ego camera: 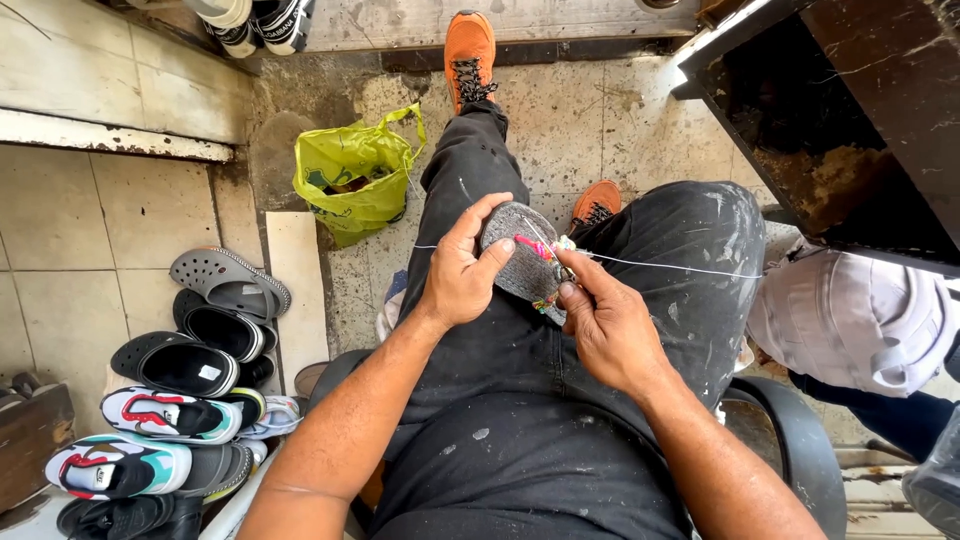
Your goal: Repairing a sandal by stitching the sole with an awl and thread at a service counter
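Holding grey shoe sole [520,262] over lap, left hand [462,272] gripping its edge, thumb on top. Right hand [605,325] pinching at sole's coloured rim, white thread [670,267] taut out both sides. Green bag [352,172] on floor beyond knee.

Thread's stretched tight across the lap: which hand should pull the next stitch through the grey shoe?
Probably the right hand: its fingertips pinch at the seam where the white thread runs out to its side. The left hand grips the grey shoe, steadying it.
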